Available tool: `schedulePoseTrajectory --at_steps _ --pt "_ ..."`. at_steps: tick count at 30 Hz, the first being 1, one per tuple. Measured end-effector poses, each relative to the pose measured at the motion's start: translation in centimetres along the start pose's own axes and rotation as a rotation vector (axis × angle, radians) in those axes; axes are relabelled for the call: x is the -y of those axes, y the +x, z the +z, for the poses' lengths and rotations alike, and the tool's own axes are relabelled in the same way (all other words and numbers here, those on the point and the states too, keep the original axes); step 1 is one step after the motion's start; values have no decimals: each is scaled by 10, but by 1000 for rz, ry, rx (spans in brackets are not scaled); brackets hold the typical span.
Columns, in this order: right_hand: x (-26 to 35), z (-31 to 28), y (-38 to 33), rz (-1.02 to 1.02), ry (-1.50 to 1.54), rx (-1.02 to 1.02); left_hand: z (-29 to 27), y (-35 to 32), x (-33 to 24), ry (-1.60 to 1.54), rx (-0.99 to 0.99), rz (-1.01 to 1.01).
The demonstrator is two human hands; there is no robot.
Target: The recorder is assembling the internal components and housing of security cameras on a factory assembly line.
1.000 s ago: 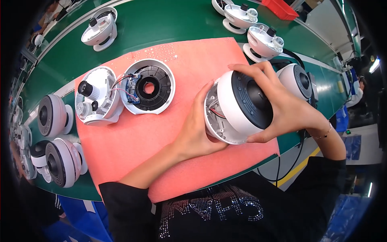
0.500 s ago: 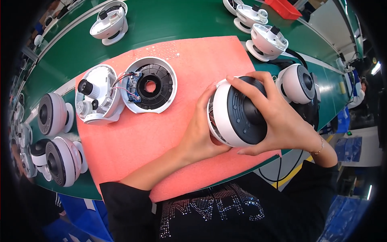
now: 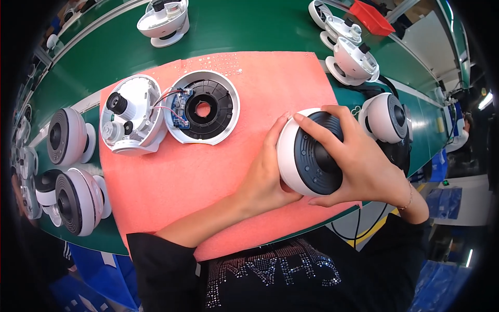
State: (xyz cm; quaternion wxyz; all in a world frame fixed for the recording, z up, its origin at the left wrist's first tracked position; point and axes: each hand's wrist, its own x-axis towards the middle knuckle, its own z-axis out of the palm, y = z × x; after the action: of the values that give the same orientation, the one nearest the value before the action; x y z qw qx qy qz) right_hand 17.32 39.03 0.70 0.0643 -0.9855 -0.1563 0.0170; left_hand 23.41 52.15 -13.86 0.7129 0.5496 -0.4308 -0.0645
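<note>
A round white device (image 3: 314, 164) with a black ringed face and small buttons is held above the right part of a pink foam mat (image 3: 182, 203). My left hand (image 3: 265, 179) cups its left side and underside, fingers closed against the white shell. From the right, my right hand (image 3: 369, 166) spreads over the black face, its fingers gripping the rim. To the left on the mat lies an opened device: a white half (image 3: 138, 112) with a black cylindrical part. Thin wires join it to a round cover (image 3: 233, 109) carrying a blue circuit board (image 3: 180, 106).
Small shiny dots (image 3: 215, 65) line the mat's far edge. Assembled devices (image 3: 65, 138) stand left; another (image 3: 387, 117) is close beyond my right hand. Open white units on stands (image 3: 353, 62) are at the far right, another (image 3: 165, 23) far left. A red bin (image 3: 371, 18) sits behind.
The gap on the device's left side, with parts showing inside, is no longer visible. The device has turned and shifted slightly with both hands still on it. The whole view has shifted a little.
</note>
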Motion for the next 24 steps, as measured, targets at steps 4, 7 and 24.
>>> schedulePoseTrajectory --at_steps 4,7,24 --pt "6 -2 2 98 -25 79 -6 3 -8 99 1 21" --pt "4 -6 3 109 -27 114 -8 3 -14 94 25 -33" --pt "-31 41 -34 621 1454 -101 -22 22 -65 -500 48 -999"
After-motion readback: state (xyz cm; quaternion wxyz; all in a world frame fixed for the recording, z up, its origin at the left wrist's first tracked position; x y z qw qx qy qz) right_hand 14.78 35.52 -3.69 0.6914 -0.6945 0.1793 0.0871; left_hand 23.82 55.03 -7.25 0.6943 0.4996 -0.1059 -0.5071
